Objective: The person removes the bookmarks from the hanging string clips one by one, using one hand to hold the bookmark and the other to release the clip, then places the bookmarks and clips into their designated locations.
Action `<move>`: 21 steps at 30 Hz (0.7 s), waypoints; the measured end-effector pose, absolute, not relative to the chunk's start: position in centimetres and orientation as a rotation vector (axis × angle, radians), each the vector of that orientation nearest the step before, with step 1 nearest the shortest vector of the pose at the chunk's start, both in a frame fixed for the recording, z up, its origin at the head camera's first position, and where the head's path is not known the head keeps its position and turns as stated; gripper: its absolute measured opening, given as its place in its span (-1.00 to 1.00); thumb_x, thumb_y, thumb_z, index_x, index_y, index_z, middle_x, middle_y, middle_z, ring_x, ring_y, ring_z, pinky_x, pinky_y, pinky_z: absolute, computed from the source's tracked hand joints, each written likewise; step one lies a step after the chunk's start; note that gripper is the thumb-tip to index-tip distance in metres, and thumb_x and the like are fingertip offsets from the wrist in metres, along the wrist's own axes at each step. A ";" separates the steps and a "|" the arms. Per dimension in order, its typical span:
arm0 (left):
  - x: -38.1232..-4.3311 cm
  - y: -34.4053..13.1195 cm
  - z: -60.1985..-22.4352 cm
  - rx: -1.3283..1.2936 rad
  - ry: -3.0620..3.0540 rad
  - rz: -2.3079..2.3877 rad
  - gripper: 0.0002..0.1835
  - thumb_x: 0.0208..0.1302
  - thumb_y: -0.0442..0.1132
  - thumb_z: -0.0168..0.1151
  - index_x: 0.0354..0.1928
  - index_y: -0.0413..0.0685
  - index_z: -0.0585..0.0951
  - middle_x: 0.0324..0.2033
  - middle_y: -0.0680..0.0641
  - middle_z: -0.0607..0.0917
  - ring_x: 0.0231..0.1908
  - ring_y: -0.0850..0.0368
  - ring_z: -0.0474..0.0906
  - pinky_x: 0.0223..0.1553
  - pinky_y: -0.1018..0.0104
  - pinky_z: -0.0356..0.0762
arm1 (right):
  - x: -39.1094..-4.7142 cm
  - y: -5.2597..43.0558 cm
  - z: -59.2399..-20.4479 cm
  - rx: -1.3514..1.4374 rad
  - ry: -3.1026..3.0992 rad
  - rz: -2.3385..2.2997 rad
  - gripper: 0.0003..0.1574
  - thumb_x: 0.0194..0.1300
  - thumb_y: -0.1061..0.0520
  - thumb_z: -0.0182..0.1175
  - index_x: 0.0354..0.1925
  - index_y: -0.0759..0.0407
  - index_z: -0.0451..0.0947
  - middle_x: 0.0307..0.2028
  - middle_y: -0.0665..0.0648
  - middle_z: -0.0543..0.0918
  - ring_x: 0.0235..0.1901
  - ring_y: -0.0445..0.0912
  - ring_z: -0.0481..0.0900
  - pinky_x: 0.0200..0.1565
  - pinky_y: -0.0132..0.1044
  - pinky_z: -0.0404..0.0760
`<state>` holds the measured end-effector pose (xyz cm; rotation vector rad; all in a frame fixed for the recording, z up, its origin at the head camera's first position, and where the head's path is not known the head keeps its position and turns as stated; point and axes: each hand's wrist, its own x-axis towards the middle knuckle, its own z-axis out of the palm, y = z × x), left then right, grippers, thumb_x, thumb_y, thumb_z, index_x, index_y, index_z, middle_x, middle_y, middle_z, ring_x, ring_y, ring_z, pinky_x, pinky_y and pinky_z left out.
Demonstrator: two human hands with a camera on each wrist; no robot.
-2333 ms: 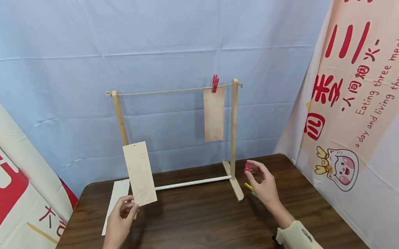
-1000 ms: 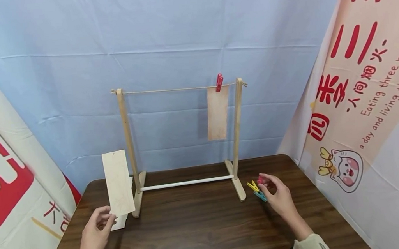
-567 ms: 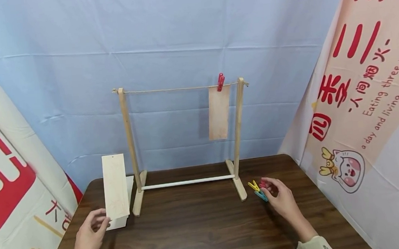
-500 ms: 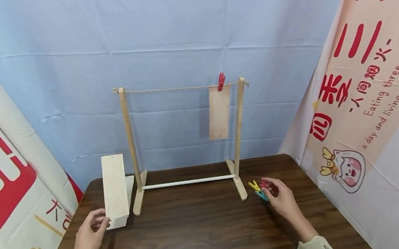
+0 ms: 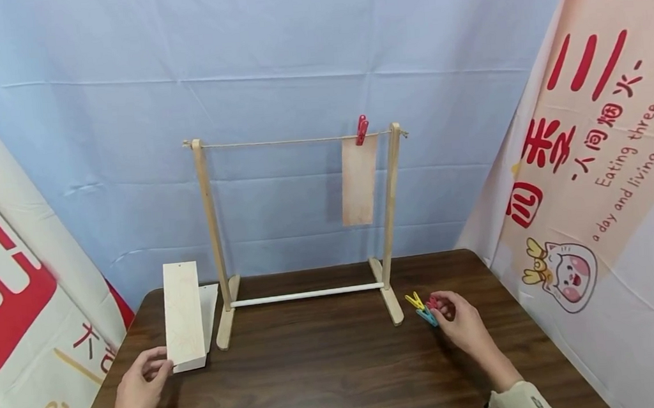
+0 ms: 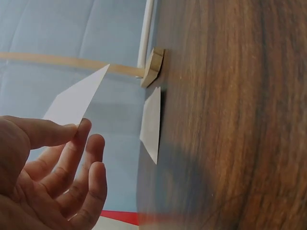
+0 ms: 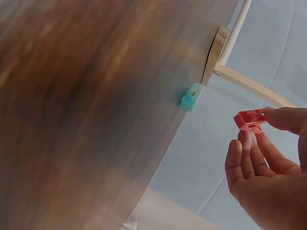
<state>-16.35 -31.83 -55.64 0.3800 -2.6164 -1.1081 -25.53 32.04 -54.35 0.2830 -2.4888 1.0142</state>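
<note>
In the head view my left hand (image 5: 138, 386) pinches the lower corner of a pale wooden bookmark (image 5: 182, 311) with a small hole at its top. The left wrist view shows that bookmark (image 6: 76, 98) raised between thumb and index finger. Behind it, more pale bookmarks (image 5: 209, 306) lie on the table, partly covered. My right hand (image 5: 465, 329) pinches a red clothespin (image 7: 250, 120) above the table, beside a yellow clothespin (image 5: 414, 301) and a blue one (image 5: 426, 315). Another red clothespin (image 5: 362, 129) clips a hanging bookmark (image 5: 359, 182) to a string.
A wooden stand (image 5: 212, 226) holds the string (image 5: 276, 142) between two posts, with a white rod (image 5: 305, 295) low across it. Its feet rest on the dark wood table (image 5: 317, 371). A blue cloth (image 5: 269, 55) hangs behind, and printed banners (image 5: 602, 112) flank both sides.
My left hand has carried the bookmark left and down, over the ones on the table. My right hand, with the red clothespin, has moved lower and right, revealing the yellow and blue clothespins.
</note>
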 end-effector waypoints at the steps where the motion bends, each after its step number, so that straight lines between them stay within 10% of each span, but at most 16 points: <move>1: -16.4 -31.9 -55.7 0.386 -2.620 -1.116 -0.65 0.50 -0.28 0.38 0.23 -0.22 0.63 -0.13 -0.21 0.86 -0.24 0.22 0.70 -0.26 0.39 0.53 | -25.5 32.1 -54.4 0.280 -2.509 1.010 -0.62 0.32 0.40 0.45 0.09 0.39 0.66 -0.25 0.14 0.70 -0.28 -0.07 0.62 -0.28 -0.36 0.61; 21: -16.5 -32.8 -55.8 0.402 -2.737 -1.136 -0.59 0.58 -0.21 0.28 0.29 -0.34 0.58 -0.12 -0.22 0.85 -0.24 0.17 0.74 -0.24 0.29 0.51 | -25.5 33.5 -55.0 0.184 -2.791 0.921 -0.69 0.31 0.36 0.44 0.01 0.37 0.66 -0.32 0.09 0.63 -0.33 -0.12 0.54 -0.26 -0.29 0.53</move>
